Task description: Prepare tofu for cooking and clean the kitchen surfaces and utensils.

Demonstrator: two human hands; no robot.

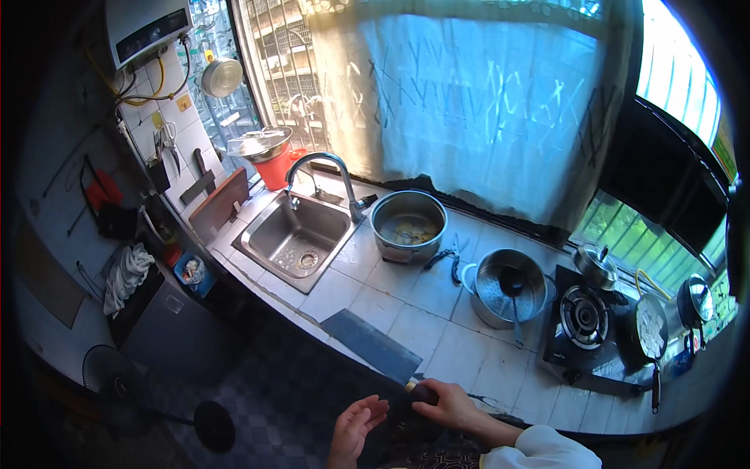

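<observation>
My right hand is closed around the dark handle of a cleaver. The wide grey blade lies over the front edge of the white-tiled counter, pointing up and left. My left hand is held just left of the handle, palm turned inward and nothing in it. Behind the blade stands a steel pot with pale yellowish pieces at the bottom. Beside it lie shears with dark handles, their jaws apart. Further right, a second pot has a ladle inside.
A steel sink with a curved tap is set in the counter at left. A chopping board leans beyond it, near a red bucket. At right are a gas stove and a frying pan. A fan stands lower left.
</observation>
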